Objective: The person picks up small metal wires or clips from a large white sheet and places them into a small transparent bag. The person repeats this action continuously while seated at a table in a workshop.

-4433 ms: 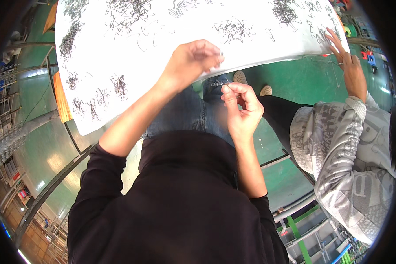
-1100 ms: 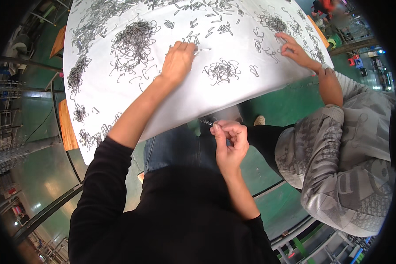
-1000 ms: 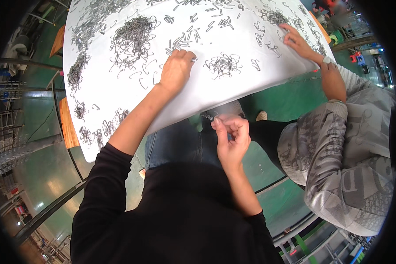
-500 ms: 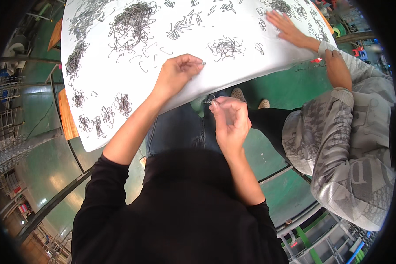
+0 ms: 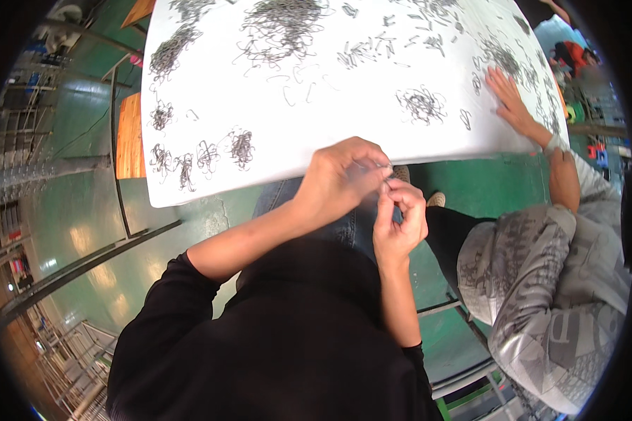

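Observation:
My left hand (image 5: 344,175) and my right hand (image 5: 402,221) meet just off the near edge of the white-covered table (image 5: 316,126). Both are pinched, fingertips almost touching. A tiny dark bit of metal shows between them, mostly hidden by the fingers. Bent wire hooks (image 5: 284,31) lie in a large tangled pile at the far side, with a few loose hooks (image 5: 300,90) in front of it. A smaller wire pile (image 5: 421,105) sits to the right. Short, narrow metal pieces (image 5: 365,52) are scattered between the two piles.
Small wire bundles (image 5: 241,149) line the table's near left corner. To my right, a co-worker in a grey patterned top (image 5: 541,281) rests a hand (image 5: 514,109) on the table beside more wire pieces. A wooden bench (image 5: 130,137) stands left, above the green floor.
My left hand has come off the table top and toward my right hand, so their fingertips now meet. The view has shifted left, and the co-worker's hand stays on the table.

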The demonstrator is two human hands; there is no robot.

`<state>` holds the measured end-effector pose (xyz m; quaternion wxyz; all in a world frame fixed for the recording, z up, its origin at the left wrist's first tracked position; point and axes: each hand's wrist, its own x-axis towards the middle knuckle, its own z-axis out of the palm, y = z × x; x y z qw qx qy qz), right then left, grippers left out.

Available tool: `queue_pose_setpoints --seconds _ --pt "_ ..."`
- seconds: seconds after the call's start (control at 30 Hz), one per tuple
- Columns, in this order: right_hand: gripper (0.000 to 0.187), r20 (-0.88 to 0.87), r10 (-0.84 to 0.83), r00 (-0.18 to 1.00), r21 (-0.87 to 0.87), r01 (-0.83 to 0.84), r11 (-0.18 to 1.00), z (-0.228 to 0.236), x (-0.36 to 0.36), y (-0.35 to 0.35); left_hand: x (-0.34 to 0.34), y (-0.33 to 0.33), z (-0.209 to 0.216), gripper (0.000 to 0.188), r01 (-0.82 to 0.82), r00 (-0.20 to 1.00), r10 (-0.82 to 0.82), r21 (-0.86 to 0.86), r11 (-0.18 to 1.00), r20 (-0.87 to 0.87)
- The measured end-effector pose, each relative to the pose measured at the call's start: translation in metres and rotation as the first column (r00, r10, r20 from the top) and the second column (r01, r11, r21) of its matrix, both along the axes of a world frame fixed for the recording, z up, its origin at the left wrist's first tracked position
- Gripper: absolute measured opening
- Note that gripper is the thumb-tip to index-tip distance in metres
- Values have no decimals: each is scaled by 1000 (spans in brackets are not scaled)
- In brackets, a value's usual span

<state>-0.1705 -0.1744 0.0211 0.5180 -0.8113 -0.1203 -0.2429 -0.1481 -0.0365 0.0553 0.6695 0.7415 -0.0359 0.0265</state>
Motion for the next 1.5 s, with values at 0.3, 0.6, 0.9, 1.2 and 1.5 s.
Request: queue_pose_setpoints --seconds 0.3,0.6,0.9,1.2,1.5 --pt "16 -106 50 993 -12 -51 999 2 12 -11 -6 7 -26 12 8 994 -10 13 1000 108" --pt "12 -235 501 833 -405 -552 729 21 155 103 6 33 -76 9 202 964 -192 -35 979 184" --pt "16 -246 637 731 -664 -606 439 -4 180 169 6 36 -88 8 205 914 -204 34 978 352" --pt "14 -494 305 814 -601 -573 557 4 219 194 7 36 -95 8 236 906 -227 20 972 358" --pt "24 -694 120 710 -573 -646 504 -5 213 234 6 34 -87 11 138 915 -142 36 990 378"
